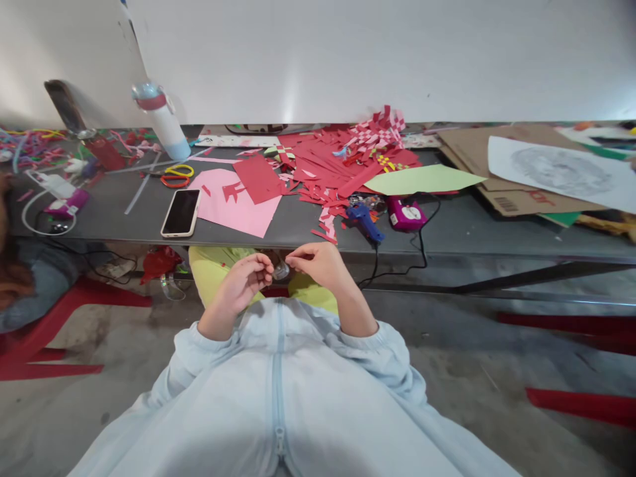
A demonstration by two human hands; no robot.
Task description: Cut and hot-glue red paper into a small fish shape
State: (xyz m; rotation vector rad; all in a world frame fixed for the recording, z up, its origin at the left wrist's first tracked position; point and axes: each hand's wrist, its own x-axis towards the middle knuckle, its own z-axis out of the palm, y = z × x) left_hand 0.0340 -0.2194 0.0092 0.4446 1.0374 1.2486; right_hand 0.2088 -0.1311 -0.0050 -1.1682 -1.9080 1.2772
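Note:
My left hand (247,279) is above my lap with its fingers curled, and nothing can be made out in it. Close by on the right, my right hand (318,264) has thumb and forefinger pinched together; whatever they hold, if anything, is too small to name. A small gap separates the two hands, both just in front of the table edge. Beyond them lie pink paper (248,213), a red paper piece (258,179) and a heap of red paper strips (322,159). A blue glue gun (366,223) rests right of the strips.
On the grey table (477,232) are a phone (181,213), scissors (176,176), a bottle (166,126), a purple box (407,214), green paper (427,179) and cardboard (536,197). Cables hang over the edge. A person (30,285) sits at the far left by a red stool (64,311).

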